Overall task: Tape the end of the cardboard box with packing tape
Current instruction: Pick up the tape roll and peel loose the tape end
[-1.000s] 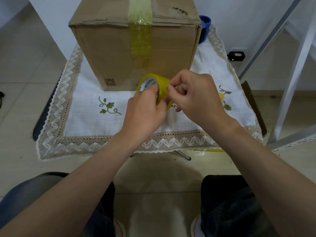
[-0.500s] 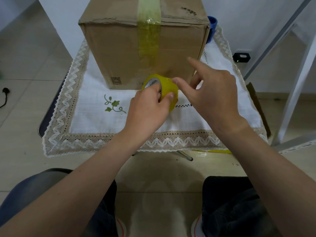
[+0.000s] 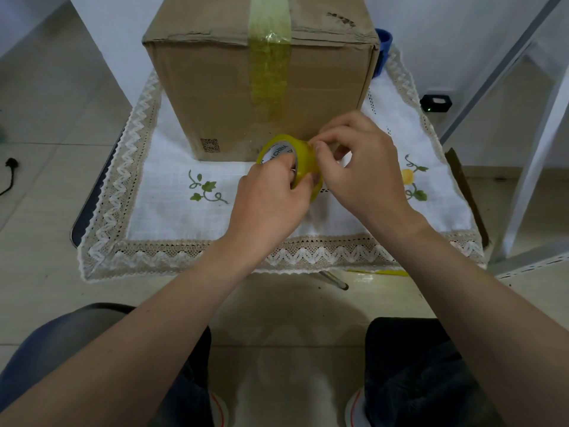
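The left hand (image 3: 271, 198) gripped the yellow packing tape roll (image 3: 303, 158) before the cardboard box (image 3: 234, 87); the right hand (image 3: 360, 167) pinched at its rim

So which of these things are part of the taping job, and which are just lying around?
In the job: cardboard box; tape roll, held in the left hand, right hand picking at its edge.

Lying about: blue cup behind the box; black device on the floor; embroidered tablecloth.
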Demonstrator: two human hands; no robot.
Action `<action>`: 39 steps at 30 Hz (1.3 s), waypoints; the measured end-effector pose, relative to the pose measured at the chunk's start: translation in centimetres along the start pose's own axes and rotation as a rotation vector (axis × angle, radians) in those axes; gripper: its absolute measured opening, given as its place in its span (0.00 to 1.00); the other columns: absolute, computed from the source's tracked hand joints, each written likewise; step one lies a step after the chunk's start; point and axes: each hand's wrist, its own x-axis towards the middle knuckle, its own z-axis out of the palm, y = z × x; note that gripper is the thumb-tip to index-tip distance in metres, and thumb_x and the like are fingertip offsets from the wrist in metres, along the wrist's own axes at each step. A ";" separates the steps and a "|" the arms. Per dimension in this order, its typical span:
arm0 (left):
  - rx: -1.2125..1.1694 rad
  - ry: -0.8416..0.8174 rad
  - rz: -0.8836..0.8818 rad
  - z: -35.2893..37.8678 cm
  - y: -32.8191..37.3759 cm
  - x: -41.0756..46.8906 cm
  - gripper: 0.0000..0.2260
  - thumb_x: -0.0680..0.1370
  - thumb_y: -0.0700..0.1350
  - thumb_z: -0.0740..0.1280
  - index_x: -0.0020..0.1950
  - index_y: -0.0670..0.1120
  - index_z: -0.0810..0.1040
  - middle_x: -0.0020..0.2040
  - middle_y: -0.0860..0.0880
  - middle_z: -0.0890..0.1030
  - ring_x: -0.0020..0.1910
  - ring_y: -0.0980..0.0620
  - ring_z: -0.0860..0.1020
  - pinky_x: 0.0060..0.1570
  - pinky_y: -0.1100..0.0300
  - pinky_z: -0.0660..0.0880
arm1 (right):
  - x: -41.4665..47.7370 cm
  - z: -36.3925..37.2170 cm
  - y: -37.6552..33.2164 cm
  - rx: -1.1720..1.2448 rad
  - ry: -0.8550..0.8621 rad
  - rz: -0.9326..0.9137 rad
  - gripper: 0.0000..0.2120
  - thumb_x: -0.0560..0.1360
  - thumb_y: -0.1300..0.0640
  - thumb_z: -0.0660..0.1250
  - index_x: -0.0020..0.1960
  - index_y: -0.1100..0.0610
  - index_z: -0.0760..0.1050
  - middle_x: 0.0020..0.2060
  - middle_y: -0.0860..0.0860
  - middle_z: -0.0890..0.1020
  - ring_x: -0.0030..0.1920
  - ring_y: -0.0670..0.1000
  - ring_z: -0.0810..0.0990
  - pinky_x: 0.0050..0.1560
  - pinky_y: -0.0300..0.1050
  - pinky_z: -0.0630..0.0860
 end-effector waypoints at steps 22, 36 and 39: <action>-0.175 -0.042 -0.101 -1.1 0.7 0.6 0.17 0.82 0.50 0.67 0.38 0.45 0.67 0.30 0.50 0.61 0.29 0.50 0.61 0.33 0.54 0.59 | -0.9 -0.7 -1.4 -0.081 0.075 -0.274 0.06 0.79 0.62 0.70 0.45 0.63 0.82 0.47 0.58 0.77 0.45 0.55 0.77 0.38 0.54 0.75; -0.465 -0.184 -0.241 -2.0 1.4 0.4 0.12 0.85 0.47 0.65 0.49 0.40 0.82 0.36 0.53 0.88 0.39 0.51 0.89 0.45 0.58 0.84 | -0.1 -1.0 -1.2 0.084 0.064 -0.201 0.05 0.79 0.62 0.71 0.47 0.63 0.84 0.49 0.54 0.77 0.46 0.51 0.79 0.41 0.49 0.80; -0.518 -0.203 -0.271 -1.8 1.3 0.4 0.12 0.85 0.47 0.64 0.49 0.43 0.83 0.38 0.51 0.89 0.40 0.49 0.89 0.47 0.56 0.85 | 0.0 -1.1 -1.2 0.103 0.052 -0.179 0.05 0.79 0.62 0.71 0.47 0.62 0.84 0.49 0.53 0.77 0.47 0.49 0.80 0.43 0.46 0.81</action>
